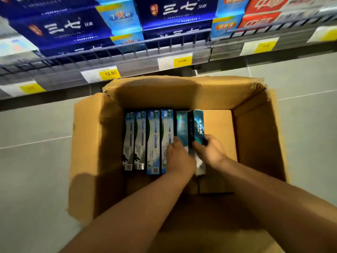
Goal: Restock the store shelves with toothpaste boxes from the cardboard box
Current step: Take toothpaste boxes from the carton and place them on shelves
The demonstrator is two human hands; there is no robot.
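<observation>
An open cardboard box (87, 143) stands on the floor below me. Several toothpaste boxes (142, 139) lie side by side on its bottom, blue and white ones at the left. Both my arms reach down into it. My left hand (179, 157) grips a teal toothpaste box (182, 125) near its lower end. Beside it, my right hand (211, 150) grips a dark shiny toothpaste box (197, 125), which is tilted up on its edge. The near ends of both held boxes are hidden by my hands.
A store shelf (145, 64) runs across the top, with a wire front rail and yellow price tags (110, 73). It holds dark blue toothpaste boxes (62, 30), light blue ones (120, 17) and red ones (262, 13). Grey tiled floor (32, 161) surrounds the cardboard box.
</observation>
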